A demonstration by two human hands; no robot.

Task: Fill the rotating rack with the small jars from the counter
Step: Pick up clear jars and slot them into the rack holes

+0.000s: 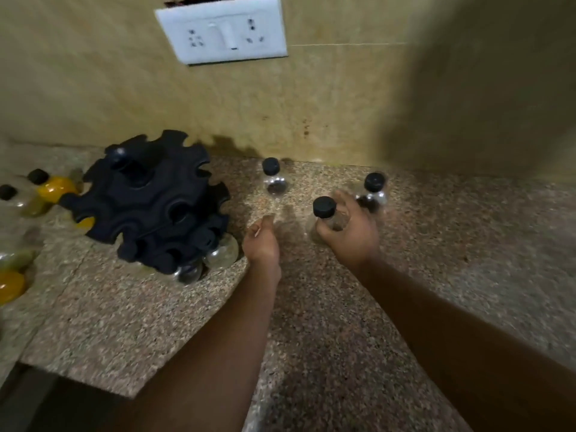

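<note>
The right hand (349, 235) should grip the small clear black-lidded jar (324, 212) tight while the loose, empty left hand (261, 241) steadies the round black plastic rack (149, 198).

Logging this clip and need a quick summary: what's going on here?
The person's right hand grips a black-capped jar at the counter. The left hand hovers loosely curled, holding nothing, beside the black rack, which holds a few jars. A second jar and a third jar stand near the wall.
</note>
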